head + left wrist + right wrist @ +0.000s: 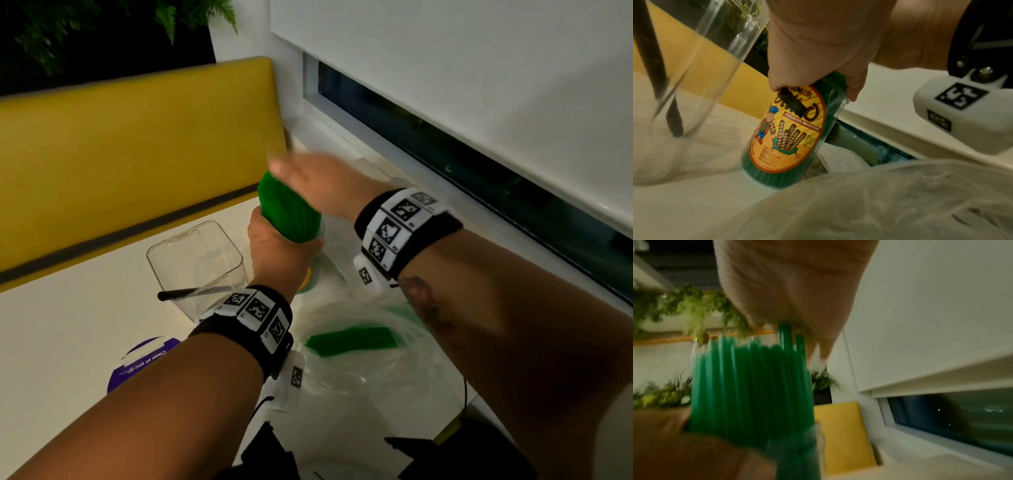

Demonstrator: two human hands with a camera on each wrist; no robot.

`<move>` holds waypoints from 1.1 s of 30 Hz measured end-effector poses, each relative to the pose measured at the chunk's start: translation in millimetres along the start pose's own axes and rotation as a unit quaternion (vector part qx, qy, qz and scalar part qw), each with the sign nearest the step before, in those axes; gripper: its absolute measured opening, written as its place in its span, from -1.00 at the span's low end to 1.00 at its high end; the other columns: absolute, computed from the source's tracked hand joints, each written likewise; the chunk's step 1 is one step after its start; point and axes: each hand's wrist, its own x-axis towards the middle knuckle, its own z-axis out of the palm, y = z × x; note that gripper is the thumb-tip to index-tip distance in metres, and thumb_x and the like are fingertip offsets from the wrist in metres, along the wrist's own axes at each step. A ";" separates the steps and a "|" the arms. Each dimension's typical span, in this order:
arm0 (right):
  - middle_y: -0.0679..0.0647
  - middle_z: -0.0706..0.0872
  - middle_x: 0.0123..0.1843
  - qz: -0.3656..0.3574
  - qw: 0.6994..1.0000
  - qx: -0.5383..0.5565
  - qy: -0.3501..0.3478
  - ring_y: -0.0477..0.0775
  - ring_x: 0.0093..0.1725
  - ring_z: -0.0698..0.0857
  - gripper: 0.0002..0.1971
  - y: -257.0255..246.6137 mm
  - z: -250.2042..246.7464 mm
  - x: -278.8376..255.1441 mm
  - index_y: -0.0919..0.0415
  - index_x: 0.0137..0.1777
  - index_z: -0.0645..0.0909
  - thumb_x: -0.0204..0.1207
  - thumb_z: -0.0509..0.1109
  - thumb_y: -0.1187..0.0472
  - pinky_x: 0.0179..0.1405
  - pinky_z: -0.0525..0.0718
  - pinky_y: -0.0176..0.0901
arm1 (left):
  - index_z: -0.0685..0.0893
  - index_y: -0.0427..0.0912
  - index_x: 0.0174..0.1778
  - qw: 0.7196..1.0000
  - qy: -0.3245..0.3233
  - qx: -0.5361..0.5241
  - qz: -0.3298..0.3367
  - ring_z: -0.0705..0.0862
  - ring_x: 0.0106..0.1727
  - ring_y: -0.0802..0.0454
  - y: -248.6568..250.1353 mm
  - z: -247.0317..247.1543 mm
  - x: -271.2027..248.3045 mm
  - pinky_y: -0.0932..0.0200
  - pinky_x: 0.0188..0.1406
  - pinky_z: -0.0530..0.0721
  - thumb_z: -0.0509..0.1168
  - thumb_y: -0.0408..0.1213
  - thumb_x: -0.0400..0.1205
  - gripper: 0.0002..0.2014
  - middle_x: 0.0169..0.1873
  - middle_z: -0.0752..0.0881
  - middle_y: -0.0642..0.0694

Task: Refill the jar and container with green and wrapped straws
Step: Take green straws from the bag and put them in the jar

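Note:
My left hand (274, 245) grips the neck of a clear jar (789, 138) with a yellow wafer-stick label; the jar stands tilted on the white table. A thick bundle of green straws (287, 212) fills it and sticks out of its mouth. My right hand (308, 178) lies flat with straight fingers on the straws' top ends (785, 335). Left of the jar stands a clear square container (197, 263) with a single black straw (191, 293) leaning in it. More green straws (352, 341) lie inside a clear plastic bag (359, 370) near me.
A yellow bench back (137, 144) runs behind the table. A window sill (394, 161) and a dark window (479, 161) lie to the right. A purple round sticker (137, 363) is on the table (68, 335). Black gear (455, 455) sits at the near edge.

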 end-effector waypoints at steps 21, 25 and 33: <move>0.21 0.76 0.06 0.069 0.962 -0.161 -0.208 0.29 0.05 0.74 -0.78 35.5 117.5 -176.5 0.23 0.14 0.71 0.54 0.34 0.31 0.10 0.69 0.05 | 0.51 -0.10 0.31 0.815 -0.291 0.501 -0.007 0.66 0.18 -0.28 -74.2 -30.4 -85.4 -0.03 0.09 0.57 0.39 -0.02 0.46 -0.48 0.15 0.65 -0.18; 0.12 0.63 0.27 0.070 0.974 -0.136 -0.166 0.21 0.21 0.65 -0.62 39.3 128.5 -185.4 0.16 0.29 0.56 0.46 0.43 0.25 0.26 0.64 0.07 | 0.56 -0.23 0.20 0.817 -0.316 0.483 -0.016 0.66 0.21 -0.31 -72.0 -30.4 -72.6 0.05 0.11 0.58 0.31 -0.27 0.59 -0.72 0.17 0.69 -0.28; 0.22 0.60 0.33 0.083 0.978 -0.165 -0.097 0.25 0.29 0.60 -0.32 40.8 128.2 -188.1 0.24 0.39 0.50 0.22 0.57 0.19 0.41 0.56 0.08 | 0.72 -0.24 0.08 0.885 -0.338 0.304 -0.102 0.70 0.05 -0.20 -45.6 -35.3 -63.4 0.05 -0.04 0.60 0.34 -0.01 0.65 -0.66 -0.03 0.76 -0.18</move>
